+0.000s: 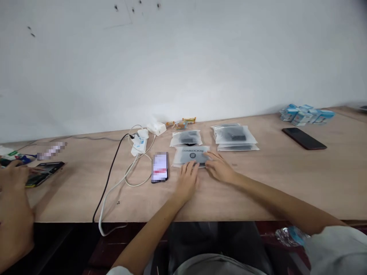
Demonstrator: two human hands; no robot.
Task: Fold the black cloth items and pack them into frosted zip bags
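Observation:
A frosted plastic zip bag (pixel 192 152) printed "ROCKBROS" lies flat on the table in front of me, with something dark inside along its near edge. My left hand (pixel 187 178) rests on that near edge, fingers stretched out. At the bag's right end, my right hand (pixel 220 168) touches it with its fingers apart. Just behind is another frosted bag (pixel 186 137) with a dark item in it. To the right sits a stack of similar frosted bags (pixel 235 135). A lit phone (pixel 159 167) lies left of my left hand.
Left of the phone are a white power strip (pixel 139 144), looping cables and a white box-like adapter (pixel 156 128). Small snack packets (pixel 181 124) lie by the wall. A dark phone (pixel 304 138) and blue-white boxes (pixel 306 114) are at right. Another person's hand (pixel 14 179) works at far left.

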